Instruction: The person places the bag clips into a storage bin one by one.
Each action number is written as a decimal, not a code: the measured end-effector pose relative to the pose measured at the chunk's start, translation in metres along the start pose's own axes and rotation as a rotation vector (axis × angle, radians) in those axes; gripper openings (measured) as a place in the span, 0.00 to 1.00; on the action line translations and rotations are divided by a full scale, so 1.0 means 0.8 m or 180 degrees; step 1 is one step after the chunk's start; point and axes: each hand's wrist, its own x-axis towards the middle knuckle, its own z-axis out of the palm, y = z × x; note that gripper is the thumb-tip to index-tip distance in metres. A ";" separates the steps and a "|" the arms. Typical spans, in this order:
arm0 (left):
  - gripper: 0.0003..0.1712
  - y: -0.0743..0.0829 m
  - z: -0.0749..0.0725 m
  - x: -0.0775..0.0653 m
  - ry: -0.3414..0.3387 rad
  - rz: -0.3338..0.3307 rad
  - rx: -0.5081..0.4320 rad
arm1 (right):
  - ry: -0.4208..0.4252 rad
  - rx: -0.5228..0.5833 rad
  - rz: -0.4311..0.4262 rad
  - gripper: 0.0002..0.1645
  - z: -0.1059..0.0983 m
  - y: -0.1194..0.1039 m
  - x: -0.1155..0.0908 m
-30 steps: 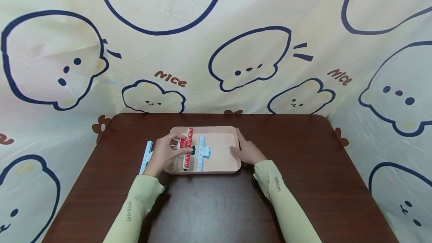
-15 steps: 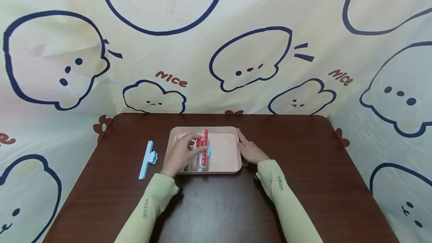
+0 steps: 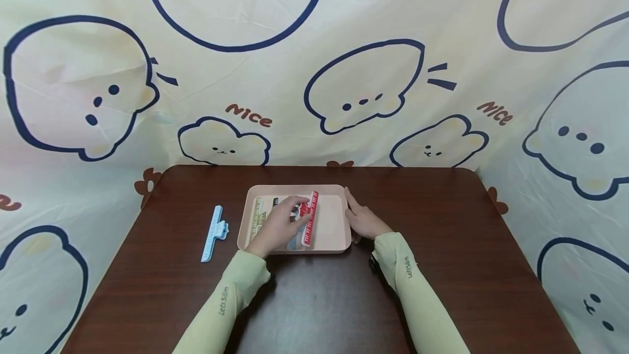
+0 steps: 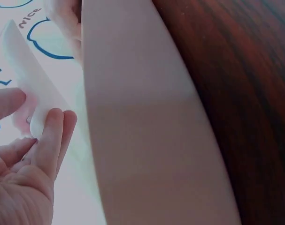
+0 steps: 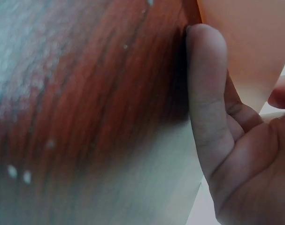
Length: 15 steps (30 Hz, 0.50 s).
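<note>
My left hand [image 3: 282, 224] is over the pink tray [image 3: 330, 243], pinching a red-and-white ruler-marked clip [image 3: 311, 225] by its handle between thumb and fingers. Pale from behind, the clip [image 4: 36, 79] stands tilted at the fingertips in the left wrist view. Under that hand a blue clip [image 3: 293, 242] shows in part. A clip with green print [image 3: 256, 217] lies at the tray's left side, and a black-marked piece [image 3: 276, 201] peeks out beside the hand. My right hand [image 3: 366, 222] rests with extended fingers along the tray's right wall; its little finger [image 5: 208, 79] is straight against it.
Left of the tray, another blue ruler-marked clip [image 3: 214, 234] lies on the dark wooden table [image 3: 417, 206]. A cloth with cartoon prints [image 3: 363, 81] hangs behind the table and at its sides.
My left hand has moved right across the tray with the red clip, past the blue one, and tilted it. My right thumb has drawn back from inside the tray to its rim.
</note>
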 end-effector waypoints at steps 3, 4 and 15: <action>0.24 0.000 0.005 0.000 -0.0092 0.0094 -0.0072 | 0.0010 -0.0003 0.0044 0.38 0.001 0.001 0.002; 0.24 0.000 0.007 0.000 -0.0126 0.0114 -0.0077 | 0.0014 -0.0006 0.0060 0.38 0.002 0.001 0.002; 0.24 0.003 0.027 0.010 -0.0215 0.0168 0.0226 | 0.0027 -0.0001 0.0113 0.39 0.001 -0.001 0.001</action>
